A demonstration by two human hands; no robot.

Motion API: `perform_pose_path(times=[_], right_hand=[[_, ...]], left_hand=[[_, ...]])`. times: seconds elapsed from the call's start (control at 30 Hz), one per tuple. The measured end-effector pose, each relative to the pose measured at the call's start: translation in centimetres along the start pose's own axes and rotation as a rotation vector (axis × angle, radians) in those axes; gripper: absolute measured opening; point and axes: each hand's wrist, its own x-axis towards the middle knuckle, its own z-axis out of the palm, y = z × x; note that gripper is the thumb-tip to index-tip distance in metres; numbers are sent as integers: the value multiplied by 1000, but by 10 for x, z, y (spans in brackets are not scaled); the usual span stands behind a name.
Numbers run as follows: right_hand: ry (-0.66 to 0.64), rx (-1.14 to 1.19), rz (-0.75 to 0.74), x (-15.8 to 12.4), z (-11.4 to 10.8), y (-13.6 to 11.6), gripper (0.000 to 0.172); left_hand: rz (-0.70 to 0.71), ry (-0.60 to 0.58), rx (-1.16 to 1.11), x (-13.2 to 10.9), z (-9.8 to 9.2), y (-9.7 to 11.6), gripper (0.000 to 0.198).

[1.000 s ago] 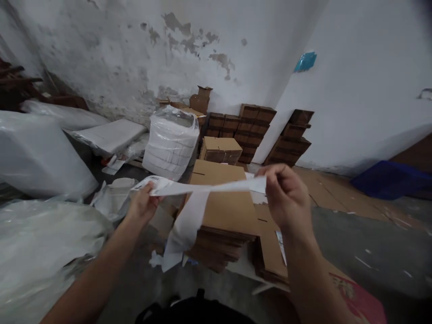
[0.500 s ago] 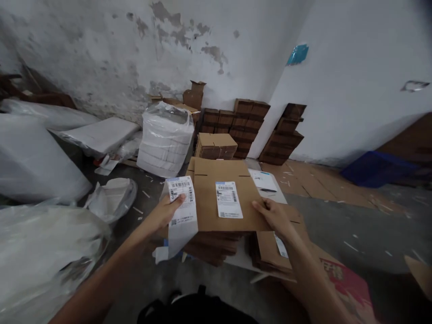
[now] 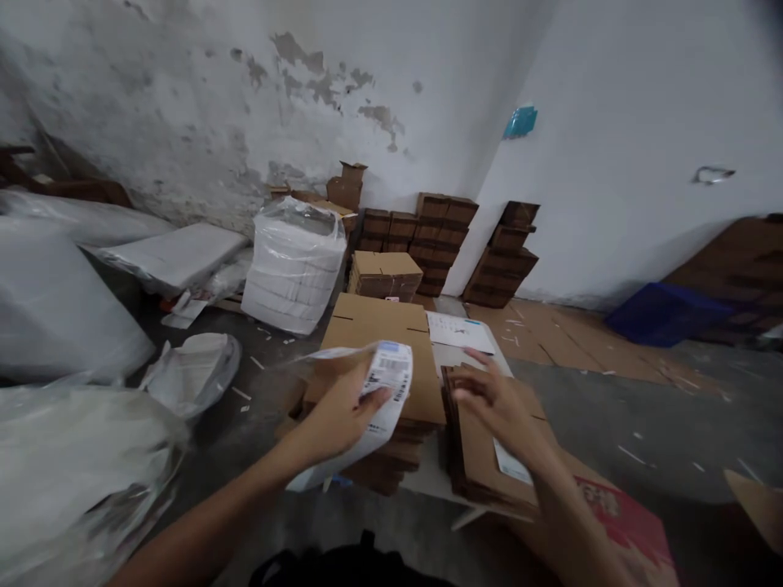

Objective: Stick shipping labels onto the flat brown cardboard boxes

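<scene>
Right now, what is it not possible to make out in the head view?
All in the head view:
- Label strip: print too small and blurred; left hand covers part.
- Label on the right cardboard stack: partly hidden by the right forearm.
- White sheet: writing too small.
- Red-printed box: cut off by the bottom edge.

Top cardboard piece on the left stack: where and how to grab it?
Probably best to grip the top cardboard piece at its near right corner, coming from the right, pinched above and below. It lies flat, so edges offer the pinch; the left hand and label strip cover its near left part, while that corner is bare, with the empty right hand on that side.
</scene>
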Motion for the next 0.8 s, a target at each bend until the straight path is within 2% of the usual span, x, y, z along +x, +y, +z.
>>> perform_pose_path(times=[0.03,0.07,0.13,0.2,0.27,0.33,0.4,0.47,0.53,0.6,0.67,0.7,0.73,0.8], right_hand=[[-93,13,-108,3,20,-28,66],[-91,5,-205,4,35,-52,52],[23,-41,-340,4,55,-80,22],[123,-72,-427,3,67,-87,7],[71,-103,-537,1,80,-86,13],[-18,-120,-662,-1,93,-87,22],[-76,-110,-712,-3,97,-95,21],[-133,-40,-656,-3,85,-107,14],[-149,116,-561,5,61,-113,9],[-7,338,-482,25,37,-111,7],[196,374,-373,52,30,-99,14],[231,282,-300,66,35,-91,17],[206,149,-218,79,46,-83,18],[73,-109,-90,95,75,-67,19]], left_hand=[[47,-30,43,-1,5,2,35],[70,-50,63,-2,8,3,33],[-10,-53,-54,-4,5,6,34],[-164,6,-274,-5,-3,9,48],[-329,107,-487,-4,-11,9,54],[-439,215,-622,-2,-16,8,43],[-464,327,-723,2,-20,3,31],[-410,430,-750,4,-31,-5,29],[-327,581,-717,4,-52,-15,28],[-218,758,-642,1,-78,-25,27],[-150,847,-552,-3,-100,-33,29],[-155,833,-519,-6,-106,-37,31],[-185,783,-496,-8,-109,-40,31],[-261,642,-448,-11,-103,-45,33]])
